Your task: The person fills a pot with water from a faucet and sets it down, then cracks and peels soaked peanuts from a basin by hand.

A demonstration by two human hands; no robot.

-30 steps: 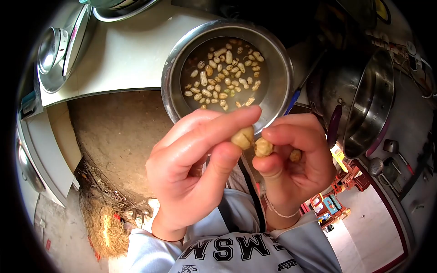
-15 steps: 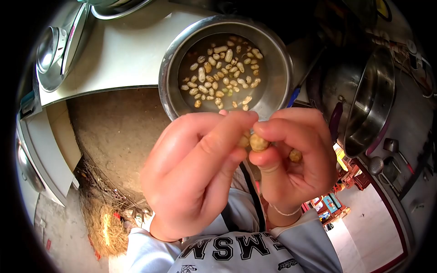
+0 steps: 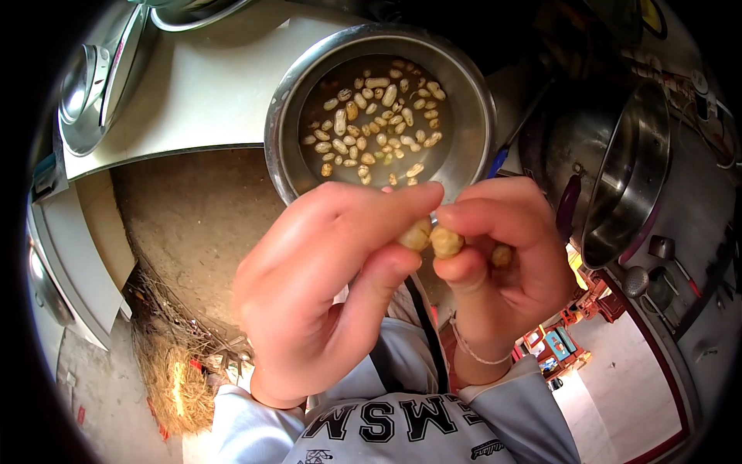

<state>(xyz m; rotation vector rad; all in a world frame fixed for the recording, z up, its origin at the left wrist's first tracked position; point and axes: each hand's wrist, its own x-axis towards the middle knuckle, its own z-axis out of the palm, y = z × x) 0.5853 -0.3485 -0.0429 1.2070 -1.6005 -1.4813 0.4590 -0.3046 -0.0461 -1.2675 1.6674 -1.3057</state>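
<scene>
My left hand (image 3: 309,286) pinches a pale unshelled peanut (image 3: 417,235) between thumb and index finger. Facing it, my right hand (image 3: 518,247) grips another rounded, yellowish peanut piece (image 3: 447,243) with thumb and fingertip. The two pieces sit side by side; whether they are still joined I cannot tell. A further peanut (image 3: 502,256) is tucked in the curled fingers of my right hand. Just beyond both hands, a wide metal basin (image 3: 478,116) holds water with many peanuts in their shells (image 3: 340,121) floating in it.
A pale countertop (image 3: 209,93) with metal dishes (image 3: 81,85) lies at the left. To the right are a large metal pan (image 3: 630,178), a skimmer (image 3: 636,282) and a blue-handled utensil (image 3: 498,161). Straw and twigs (image 3: 182,387) lie on the floor at lower left.
My left fingertips have parted and shifted slightly left, baring more of the peanut between them. The right-hand piece has turned a little and moved slightly right.
</scene>
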